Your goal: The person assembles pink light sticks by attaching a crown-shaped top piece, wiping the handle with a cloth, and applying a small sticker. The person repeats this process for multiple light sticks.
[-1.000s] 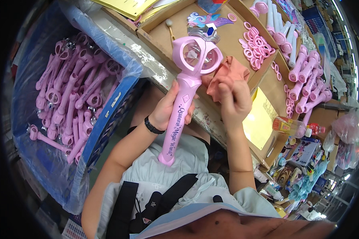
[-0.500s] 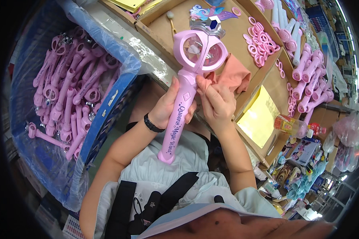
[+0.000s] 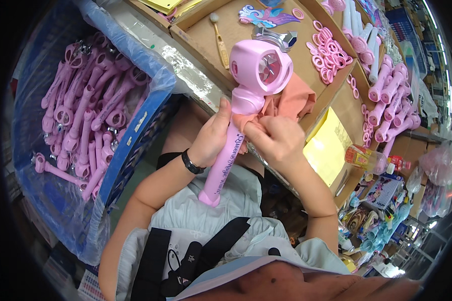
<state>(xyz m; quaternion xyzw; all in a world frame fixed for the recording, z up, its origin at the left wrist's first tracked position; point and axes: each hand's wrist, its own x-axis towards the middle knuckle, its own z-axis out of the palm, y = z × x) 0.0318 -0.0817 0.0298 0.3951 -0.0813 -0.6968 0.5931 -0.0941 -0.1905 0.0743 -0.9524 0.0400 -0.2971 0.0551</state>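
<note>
A pink toy wand (image 3: 225,168) stands tilted in front of me, its handle end against my lap. Its round head has a clear faceted window and a silver crown piece on top. My left hand (image 3: 216,133) is wrapped round the upper handle. My right hand (image 3: 278,138) grips an orange cloth (image 3: 294,99) and presses it against the wand just below the head. Some of the cloth hangs loose behind my fingers, over the cardboard tray.
At left stands a blue crate (image 3: 135,135) lined with plastic and holding many pink wands. A cardboard tray (image 3: 198,30) holds a brush (image 3: 219,42), pink rings (image 3: 329,52) and a winged piece (image 3: 266,16). Yellow paper (image 3: 326,148) and more pink handles (image 3: 394,95) are at right.
The wand has turned about its length, so its head now faces more to the right. My right hand has brought the cloth onto the wand's neck. The left hand stays on the handle.
</note>
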